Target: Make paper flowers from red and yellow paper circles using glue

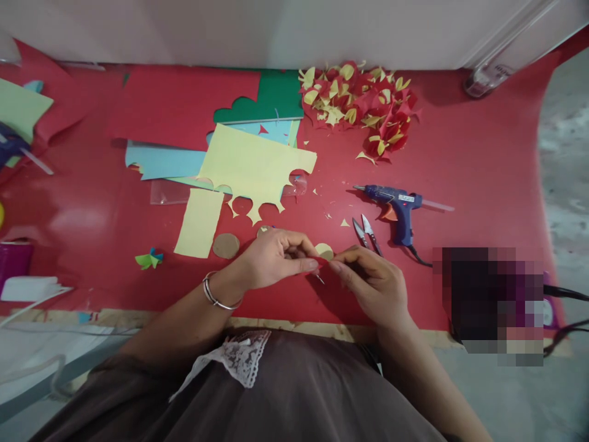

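Observation:
A small piece of red paper (322,263) is pinched between both hands, just above the table near its front edge. My left hand (278,261) grips its left side with the thumb and fingers pressed together. On its right side, the thumb and fingertips of my right hand (375,282) are closed. A pale yellow paper circle (324,250) shows behind the red piece. A thin pointed tip (321,279) pokes out below it; what it belongs to is hidden. Beyond my right hand lie thread snips (365,233). Close to my left wrist is a round tan disc (226,245).
A blue glue gun (400,205) rests at the right, its cord trailing right. Cut yellow paper (253,162) overlaps red, blue and green sheets. Red and yellow paper scraps (359,101) are heaped at the back. A blue-green paper shape (150,259) lies left.

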Tool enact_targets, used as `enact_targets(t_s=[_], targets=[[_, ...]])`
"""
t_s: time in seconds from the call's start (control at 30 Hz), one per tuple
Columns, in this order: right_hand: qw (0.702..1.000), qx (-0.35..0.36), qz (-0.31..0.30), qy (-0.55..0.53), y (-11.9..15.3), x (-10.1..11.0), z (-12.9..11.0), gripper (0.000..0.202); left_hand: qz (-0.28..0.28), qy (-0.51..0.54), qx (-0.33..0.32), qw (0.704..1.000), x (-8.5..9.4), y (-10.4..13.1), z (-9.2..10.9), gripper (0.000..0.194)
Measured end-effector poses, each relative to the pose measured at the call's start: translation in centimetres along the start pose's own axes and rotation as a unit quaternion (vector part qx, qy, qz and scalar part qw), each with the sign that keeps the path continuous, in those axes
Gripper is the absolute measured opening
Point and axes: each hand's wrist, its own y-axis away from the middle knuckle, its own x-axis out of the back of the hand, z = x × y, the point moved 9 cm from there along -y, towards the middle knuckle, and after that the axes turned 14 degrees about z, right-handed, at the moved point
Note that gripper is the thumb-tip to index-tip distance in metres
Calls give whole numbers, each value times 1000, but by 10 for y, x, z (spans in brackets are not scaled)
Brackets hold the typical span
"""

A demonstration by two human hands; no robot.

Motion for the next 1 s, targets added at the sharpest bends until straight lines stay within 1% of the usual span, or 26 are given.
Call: enact_targets(t_s=[0.07,0.17,0.2,0.3,0.4,0.5,0.63,0.77,0.83,1.0], targets=[[999,29,38,17,0,8,-4,14,28,60,49,997,4,-1,-7,27],[988,122,81,43,4,13,-20,7,61,135,84,985,4,-2,-14,33],[982,157,86,52,6,13,-26,9,67,161,86,981,2,-3,-15,34],[961,247,86,84,14,5,-38,25,79,217,79,970,-3,-3,-16,37],[943,304,75,113,20,-4,-43,36,82,230,78,967,-8,0,-16,36],[931,329,81,138,22,-6,-46,36,79,223,81,968,-13,4,-16,35],[917,354,100,151,25,-4,-50,36,84,216,78,970,-14,8,-12,33],[916,358,103,146,26,-3,-51,35,70,221,84,969,-19,11,-11,35],[914,362,102,155,25,-4,-51,33,73,236,87,965,-20,11,-12,35],[891,403,111,179,28,-6,-55,25,88,303,101,944,-23,10,-17,30]])
